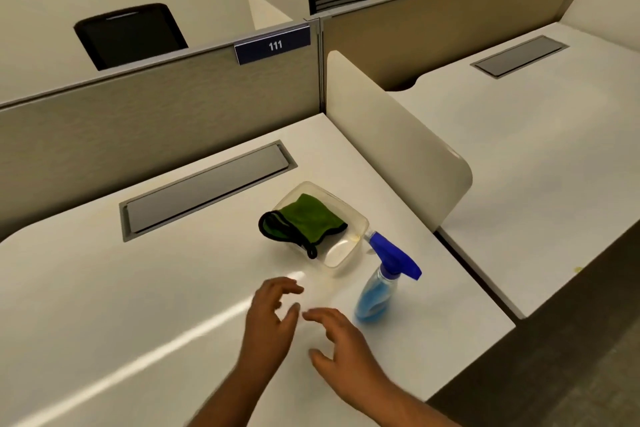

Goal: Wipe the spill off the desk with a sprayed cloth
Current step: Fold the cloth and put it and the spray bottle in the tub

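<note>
A green cloth (pixel 306 218) with black edging lies folded in a clear plastic container (pixel 341 255) on the white desk (pixel 121 288), hanging over its left rim. Right of the container stands a spray bottle (pixel 379 291) with blue liquid and a blue trigger head. My left hand (pixel 273 315) hovers over the desk just in front of the container, fingers spread and holding nothing. My right hand (pixel 341 347) is beside it, also open, a short way left of the bottle's base. I cannot make out a spill on the desk surface.
A grey cable flap (pixel 207 189) is set into the desk behind the container. A beige partition (pixel 156 114) with a "111" sign runs along the back, and a cream side divider (pixel 391 149) stands to the right. Two black chairs sit beyond.
</note>
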Available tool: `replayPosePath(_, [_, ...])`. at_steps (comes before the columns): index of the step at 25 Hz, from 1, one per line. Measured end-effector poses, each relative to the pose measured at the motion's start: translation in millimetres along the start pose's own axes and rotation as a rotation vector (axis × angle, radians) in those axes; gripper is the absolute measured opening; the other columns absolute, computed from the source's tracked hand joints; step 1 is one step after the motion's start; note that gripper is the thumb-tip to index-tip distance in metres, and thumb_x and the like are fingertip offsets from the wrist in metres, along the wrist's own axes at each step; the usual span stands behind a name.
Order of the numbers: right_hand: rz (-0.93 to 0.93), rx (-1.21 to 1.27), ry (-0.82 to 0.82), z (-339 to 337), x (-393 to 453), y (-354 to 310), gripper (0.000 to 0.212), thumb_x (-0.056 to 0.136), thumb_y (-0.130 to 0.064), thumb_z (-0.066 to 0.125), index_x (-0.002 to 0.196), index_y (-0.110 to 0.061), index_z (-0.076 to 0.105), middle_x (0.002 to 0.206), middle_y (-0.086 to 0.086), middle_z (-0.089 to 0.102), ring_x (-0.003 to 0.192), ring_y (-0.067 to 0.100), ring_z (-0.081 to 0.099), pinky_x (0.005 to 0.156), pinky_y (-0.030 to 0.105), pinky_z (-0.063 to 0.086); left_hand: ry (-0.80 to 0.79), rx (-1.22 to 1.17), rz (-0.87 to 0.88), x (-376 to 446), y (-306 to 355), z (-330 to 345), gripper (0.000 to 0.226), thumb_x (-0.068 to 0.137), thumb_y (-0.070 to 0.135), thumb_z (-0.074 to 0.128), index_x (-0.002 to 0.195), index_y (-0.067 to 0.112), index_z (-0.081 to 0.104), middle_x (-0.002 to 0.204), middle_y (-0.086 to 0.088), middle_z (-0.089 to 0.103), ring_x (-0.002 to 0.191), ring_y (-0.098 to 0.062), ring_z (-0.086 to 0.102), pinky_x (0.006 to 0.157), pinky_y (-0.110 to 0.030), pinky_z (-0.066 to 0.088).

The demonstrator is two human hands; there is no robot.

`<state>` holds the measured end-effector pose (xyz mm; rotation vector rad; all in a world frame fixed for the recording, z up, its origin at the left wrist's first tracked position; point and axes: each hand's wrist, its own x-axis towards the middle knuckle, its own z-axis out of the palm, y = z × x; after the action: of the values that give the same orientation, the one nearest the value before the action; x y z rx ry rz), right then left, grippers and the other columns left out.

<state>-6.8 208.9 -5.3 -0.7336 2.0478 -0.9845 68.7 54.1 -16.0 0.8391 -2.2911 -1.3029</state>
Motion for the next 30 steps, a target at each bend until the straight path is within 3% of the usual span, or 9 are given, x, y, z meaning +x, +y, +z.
replayPosePath(3, [0.106,0.039,0.073,-15.5,-24.3,38.5,0.045,0.092,-0.025,0.076,0.119,-0.056,0.057,0.133,-0.031,0.054,0.121,-0.009,0.056,0.105,0.011,0.047,-0.218,-0.027,-0.084,-21.7,1.8,23.0,0.04,0.087,0.012,0.078,0.111,0.042,0.069,0.123,0.021,0.065,0.12,-0.005,0.06,0.09,-0.024,0.051])
replayPosePath(7, [0.291,0.129,0.322,-42.1,-34.1,67.3,0.035,0.088,-0.028,0.082,0.112,-0.04,0.061,0.116,-0.017,0.066,0.11,0.007,0.066,0.092,0.02,0.055,-0.372,0.016,-0.167,-24.4,17.6,49.1,0.048,0.089,0.026,0.08,0.13,0.042,0.058,0.136,0.021,0.058,0.12,-0.001,0.059,0.09,-0.016,0.051])
replayPosePath(9, [0.314,0.152,0.46,-57.8,-28.8,75.7,0.043,0.086,-0.027,0.085,0.117,-0.034,0.055,0.116,-0.012,0.063,0.11,0.012,0.066,0.087,0.021,0.055,-0.421,0.018,-0.197,-19.1,27.6,63.6,0.058,0.09,0.029,0.08,0.14,0.039,0.052,0.14,0.021,0.053,0.121,-0.004,0.059,0.094,-0.017,0.051])
replayPosePath(11, [0.267,0.16,0.478,-73.5,-17.5,78.6,0.057,0.086,-0.024,0.085,0.129,-0.034,0.05,0.128,-0.012,0.058,0.118,0.013,0.062,0.094,0.028,0.058,-0.43,0.043,-0.206,-13.6,36.4,75.8,0.064,0.091,0.034,0.08,0.146,0.037,0.046,0.139,0.021,0.048,0.123,-0.007,0.057,0.1,-0.021,0.053])
replayPosePath(15, [0.146,0.057,0.32,-97.0,4.9,76.2,0.067,0.088,-0.026,0.084,0.145,-0.032,0.048,0.141,-0.009,0.06,0.129,0.014,0.06,0.108,0.036,0.053,-0.388,0.057,-0.157,-10.1,42.7,89.1,0.056,0.094,0.043,0.075,0.143,0.036,0.05,0.14,0.017,0.055,0.12,-0.007,0.06,0.099,-0.024,0.056])
replayPosePath(20, [0.005,0.023,0.242,-126.2,1.9,64.6,0.061,0.081,-0.043,0.086,0.123,-0.058,0.045,0.126,-0.024,0.061,0.115,0.006,0.065,0.1,0.028,0.057,-0.316,0.114,-0.131,-7.0,59.0,79.5,0.054,0.092,0.062,0.065,0.14,0.041,0.054,0.136,0.02,0.061,0.11,-0.001,0.062,0.091,-0.023,0.061])
replayPosePath(24, [-0.159,0.011,0.253,-154.4,17.1,32.6,0.056,0.072,-0.059,0.081,0.12,-0.057,0.052,0.121,-0.031,0.064,0.113,-0.005,0.064,0.087,0.017,0.06,-0.153,0.107,-0.062,6.8,87.0,59.1,0.063,0.089,0.076,0.055,0.139,0.039,0.059,0.127,0.021,0.065,0.107,-0.005,0.065,0.085,-0.025,0.063])
replayPosePath(27, [-0.277,-0.006,0.253,-165.6,48.4,10.3,0.057,0.078,-0.046,0.088,0.124,-0.052,0.055,0.121,-0.031,0.064,0.113,-0.001,0.064,0.082,0.013,0.058,-0.003,0.111,0.016,28.3,97.7,46.7,0.053,0.086,0.062,0.066,0.132,0.035,0.064,0.118,0.022,0.068,0.105,-0.004,0.065,0.075,-0.018,0.06])
replayPosePath(30, [-0.343,-0.046,0.217,-169.6,86.9,-3.0,0.06,0.08,-0.045,0.087,0.13,-0.045,0.054,0.125,-0.026,0.063,0.111,0.002,0.065,0.088,0.014,0.057,0.077,0.175,-0.006,54.7,94.5,45.8,0.05,0.088,0.045,0.079,0.134,0.034,0.063,0.115,0.023,0.067,0.101,-0.002,0.066,0.076,-0.016,0.06])
